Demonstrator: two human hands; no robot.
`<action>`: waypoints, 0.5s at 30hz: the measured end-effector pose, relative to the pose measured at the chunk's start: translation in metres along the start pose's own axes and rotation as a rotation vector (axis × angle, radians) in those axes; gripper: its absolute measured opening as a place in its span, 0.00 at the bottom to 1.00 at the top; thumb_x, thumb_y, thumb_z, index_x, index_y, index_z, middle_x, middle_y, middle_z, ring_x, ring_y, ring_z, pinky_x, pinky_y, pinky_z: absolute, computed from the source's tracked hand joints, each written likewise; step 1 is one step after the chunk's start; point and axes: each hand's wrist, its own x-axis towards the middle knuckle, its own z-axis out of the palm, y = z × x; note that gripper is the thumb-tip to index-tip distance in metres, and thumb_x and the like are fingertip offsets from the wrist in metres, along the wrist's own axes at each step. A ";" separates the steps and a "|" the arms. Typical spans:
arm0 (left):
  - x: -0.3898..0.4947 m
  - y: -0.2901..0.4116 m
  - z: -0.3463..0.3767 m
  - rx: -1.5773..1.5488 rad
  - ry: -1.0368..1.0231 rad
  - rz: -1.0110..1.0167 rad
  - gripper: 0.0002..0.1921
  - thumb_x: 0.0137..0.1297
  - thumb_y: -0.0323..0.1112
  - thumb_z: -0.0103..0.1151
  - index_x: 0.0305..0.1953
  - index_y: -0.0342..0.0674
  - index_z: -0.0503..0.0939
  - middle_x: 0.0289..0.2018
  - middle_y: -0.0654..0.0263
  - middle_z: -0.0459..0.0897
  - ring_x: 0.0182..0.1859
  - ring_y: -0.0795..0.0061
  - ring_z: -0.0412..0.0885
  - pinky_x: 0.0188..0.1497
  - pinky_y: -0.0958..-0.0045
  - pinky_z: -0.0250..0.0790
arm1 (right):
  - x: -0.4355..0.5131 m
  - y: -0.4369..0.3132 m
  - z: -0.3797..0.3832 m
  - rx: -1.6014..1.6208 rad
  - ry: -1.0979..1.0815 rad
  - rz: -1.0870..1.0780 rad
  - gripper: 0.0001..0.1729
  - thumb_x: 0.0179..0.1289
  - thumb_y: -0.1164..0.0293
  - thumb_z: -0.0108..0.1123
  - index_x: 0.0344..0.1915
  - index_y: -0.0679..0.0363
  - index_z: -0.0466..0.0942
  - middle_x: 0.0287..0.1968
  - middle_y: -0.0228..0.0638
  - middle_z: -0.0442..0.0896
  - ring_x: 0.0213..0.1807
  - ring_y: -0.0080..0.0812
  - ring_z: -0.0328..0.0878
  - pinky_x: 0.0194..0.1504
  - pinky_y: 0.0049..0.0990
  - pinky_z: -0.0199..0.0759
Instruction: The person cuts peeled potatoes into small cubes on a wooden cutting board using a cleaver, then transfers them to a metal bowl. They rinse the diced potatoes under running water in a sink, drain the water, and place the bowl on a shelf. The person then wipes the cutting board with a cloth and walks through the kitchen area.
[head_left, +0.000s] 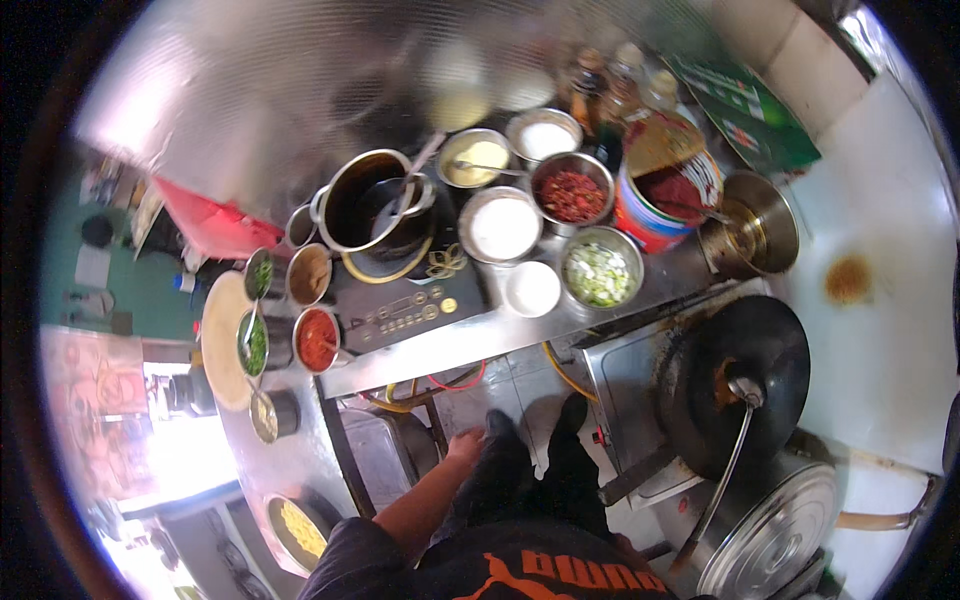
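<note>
My left hand (466, 444) hangs low beside my left thigh, below the counter's front edge; nothing shows in it, and its fingers are too small to read. Only a sliver of my right hand (626, 546) shows by my right hip, mostly hidden by my shirt. Before me, an induction cooker (405, 311) carries a two-handled metal pot (352, 187) of dark liquid with a ladle in it. To its right are bowls of white powder (506, 225), dried chili pieces (571, 195) and chopped scallion (600, 274). A black wok (780, 352) with a metal ladle (731, 457) stands at right.
Small containers of red chili sauce (316, 339) and chopped greens (256, 345) stand left by a round board (221, 330). An open tin can (637, 217), glass bottles (622, 82) and a metal pot (780, 225) stand back right. A metal lid (780, 532) lies near the wok.
</note>
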 end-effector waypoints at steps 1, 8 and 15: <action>-0.016 -0.013 -0.021 -0.071 -0.006 0.005 0.17 0.75 0.43 0.59 0.56 0.38 0.79 0.47 0.65 0.81 0.45 0.70 0.79 0.47 0.66 0.73 | 0.001 0.007 0.003 0.066 0.084 -0.083 0.20 0.72 0.55 0.59 0.53 0.57 0.81 0.48 0.46 0.86 0.48 0.47 0.85 0.48 0.45 0.81; -0.123 -0.073 -0.128 -0.383 -0.061 0.055 0.08 0.78 0.38 0.56 0.49 0.43 0.80 0.36 0.72 0.81 0.37 0.78 0.77 0.40 0.75 0.69 | 0.031 -0.097 -0.087 0.087 0.332 0.049 0.14 0.72 0.61 0.59 0.38 0.60 0.86 0.33 0.47 0.86 0.40 0.55 0.84 0.43 0.50 0.78; -0.206 -0.121 -0.184 -0.446 0.112 0.087 0.18 0.80 0.43 0.53 0.62 0.41 0.79 0.56 0.63 0.85 0.59 0.65 0.82 0.60 0.64 0.73 | 0.119 -0.368 -0.229 0.929 0.659 -0.420 0.17 0.74 0.69 0.62 0.56 0.67 0.82 0.50 0.44 0.90 0.55 0.37 0.87 0.57 0.35 0.78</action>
